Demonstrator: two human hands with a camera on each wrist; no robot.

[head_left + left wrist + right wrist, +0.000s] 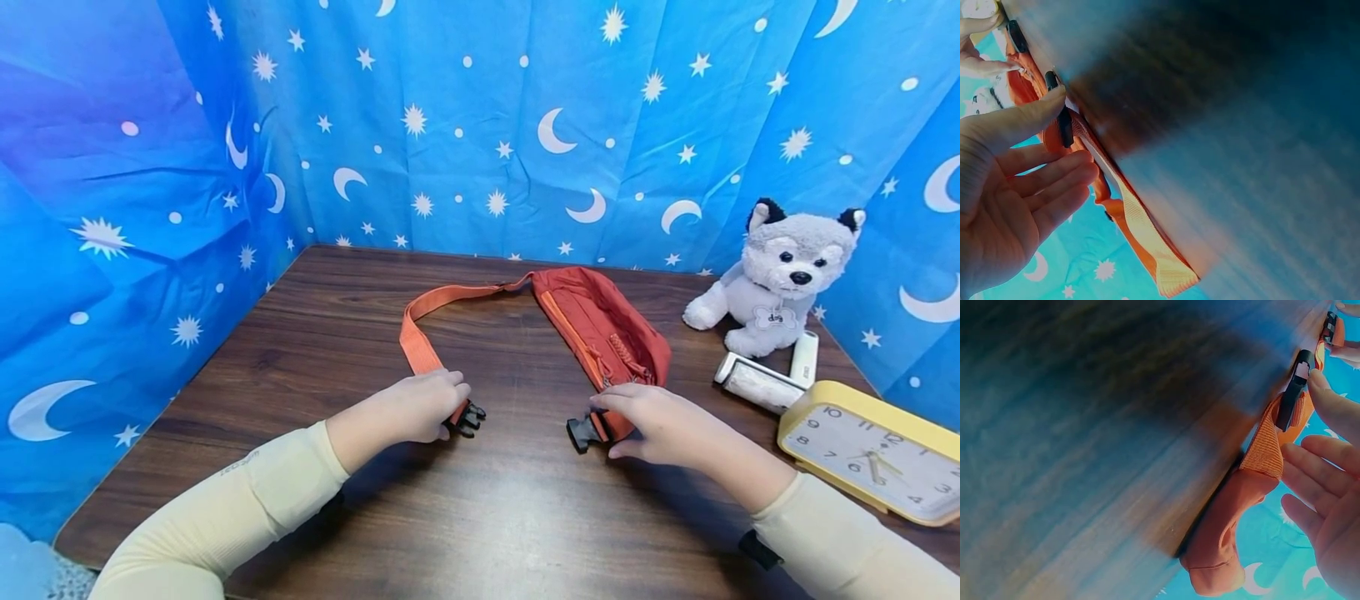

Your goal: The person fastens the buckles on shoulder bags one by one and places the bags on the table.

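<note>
A red waist bag (600, 321) lies on the table, its orange strap (420, 329) looping out to the left. My left hand (420, 407) pinches the strap end at the black pronged buckle half (471, 419), thumb against it in the left wrist view. Opposite, my right hand (663, 425) pinches the short strap at the bag's near end, beside the black socket buckle half (583, 433). In the right wrist view the thumb touches that socket half (1294, 390), with the other fingers fairly straight. The two buckle halves are apart, facing each other.
On the right sit a grey-and-white plush dog (795, 267), a white device with a clear front (757, 383), a small white item (805, 358) and a yellow clock (870, 454). Blue curtains (480, 108) with moons and stars surround the wooden table (345, 300).
</note>
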